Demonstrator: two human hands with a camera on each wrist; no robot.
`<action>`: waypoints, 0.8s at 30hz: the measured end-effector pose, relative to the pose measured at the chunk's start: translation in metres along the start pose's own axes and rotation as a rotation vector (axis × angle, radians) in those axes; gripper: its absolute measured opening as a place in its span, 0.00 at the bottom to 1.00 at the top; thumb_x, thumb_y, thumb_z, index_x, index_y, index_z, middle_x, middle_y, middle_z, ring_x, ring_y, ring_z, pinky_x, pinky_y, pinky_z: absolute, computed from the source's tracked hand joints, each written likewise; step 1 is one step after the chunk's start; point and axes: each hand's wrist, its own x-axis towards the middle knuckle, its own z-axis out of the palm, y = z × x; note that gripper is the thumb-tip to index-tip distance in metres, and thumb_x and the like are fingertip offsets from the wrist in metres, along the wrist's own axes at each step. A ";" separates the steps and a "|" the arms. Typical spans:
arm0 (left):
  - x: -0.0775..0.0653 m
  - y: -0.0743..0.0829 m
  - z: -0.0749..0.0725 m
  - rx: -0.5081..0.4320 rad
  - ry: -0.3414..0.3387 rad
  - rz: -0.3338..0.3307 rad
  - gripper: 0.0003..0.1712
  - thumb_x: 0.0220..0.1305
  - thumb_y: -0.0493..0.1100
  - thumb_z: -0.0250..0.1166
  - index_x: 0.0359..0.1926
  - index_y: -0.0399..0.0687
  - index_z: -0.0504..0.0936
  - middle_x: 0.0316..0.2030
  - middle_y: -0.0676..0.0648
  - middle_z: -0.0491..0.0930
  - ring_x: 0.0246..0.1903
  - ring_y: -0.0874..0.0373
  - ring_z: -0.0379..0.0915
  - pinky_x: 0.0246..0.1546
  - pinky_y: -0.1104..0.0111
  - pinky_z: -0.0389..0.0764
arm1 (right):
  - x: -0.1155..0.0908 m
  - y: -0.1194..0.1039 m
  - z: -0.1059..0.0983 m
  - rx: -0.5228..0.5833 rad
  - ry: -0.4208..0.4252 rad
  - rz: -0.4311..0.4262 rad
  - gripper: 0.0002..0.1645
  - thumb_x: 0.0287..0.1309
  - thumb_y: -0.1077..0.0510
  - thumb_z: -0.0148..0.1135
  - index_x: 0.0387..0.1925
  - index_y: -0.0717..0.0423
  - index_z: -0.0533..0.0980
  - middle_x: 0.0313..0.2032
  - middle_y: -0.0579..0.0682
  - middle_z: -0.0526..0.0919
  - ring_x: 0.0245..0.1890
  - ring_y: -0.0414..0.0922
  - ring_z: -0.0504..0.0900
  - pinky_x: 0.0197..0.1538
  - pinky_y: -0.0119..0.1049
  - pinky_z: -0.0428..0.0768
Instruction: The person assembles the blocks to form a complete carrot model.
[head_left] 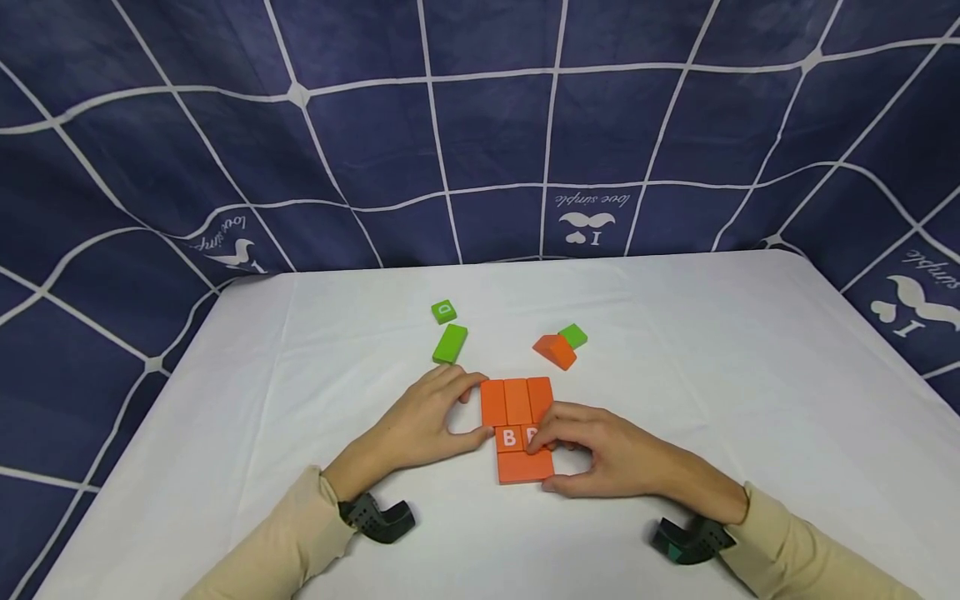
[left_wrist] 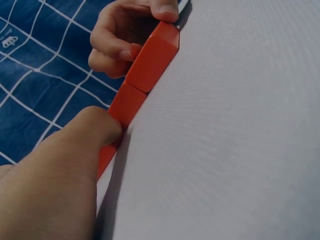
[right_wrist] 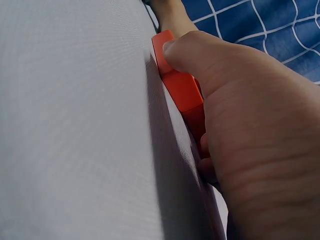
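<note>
Several orange blocks lie flat together on the white cloth in the head view. Three upright rectangles form the back row (head_left: 517, 402); two small blocks lettered in white, one a B block (head_left: 509, 438), sit in the middle. One wide orange block (head_left: 521, 468) lies in front. My left hand (head_left: 423, 421) touches the group's left side, thumb and index spread apart. My right hand (head_left: 618, 450) has its index on the right lettered block and its thumb against the front block's right end. Its curled fingers partly cover the right side. In the right wrist view, the thumb (right_wrist: 187, 52) presses orange.
Behind the orange group stand a green block (head_left: 451, 343) and a small green block marked D (head_left: 443, 312). An orange triangular block (head_left: 556, 351) rests beside another green block (head_left: 573, 336). A dark blue gridded curtain (head_left: 487, 125) hangs behind the white tabletop (head_left: 750, 375).
</note>
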 end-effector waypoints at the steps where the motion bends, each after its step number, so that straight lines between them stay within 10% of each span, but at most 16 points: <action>1: 0.000 0.000 0.000 -0.001 0.002 0.000 0.35 0.58 0.62 0.71 0.62 0.49 0.79 0.37 0.59 0.69 0.43 0.64 0.66 0.45 0.67 0.74 | 0.000 0.000 0.000 -0.002 0.001 -0.003 0.20 0.57 0.49 0.77 0.51 0.35 0.81 0.48 0.32 0.78 0.48 0.33 0.78 0.52 0.31 0.80; 13: -0.004 -0.002 0.000 -0.003 0.019 0.004 0.35 0.58 0.61 0.72 0.61 0.50 0.79 0.36 0.60 0.68 0.43 0.65 0.65 0.44 0.67 0.72 | 0.003 0.000 0.001 0.043 0.014 -0.002 0.20 0.58 0.48 0.76 0.52 0.37 0.81 0.45 0.34 0.79 0.42 0.33 0.76 0.43 0.27 0.78; 24: -0.002 0.000 0.000 -0.005 0.007 0.001 0.35 0.58 0.62 0.71 0.61 0.50 0.79 0.37 0.59 0.69 0.43 0.64 0.65 0.44 0.67 0.72 | 0.003 0.008 -0.001 0.115 0.279 0.023 0.17 0.58 0.65 0.74 0.47 0.46 0.83 0.33 0.37 0.77 0.31 0.36 0.73 0.32 0.30 0.74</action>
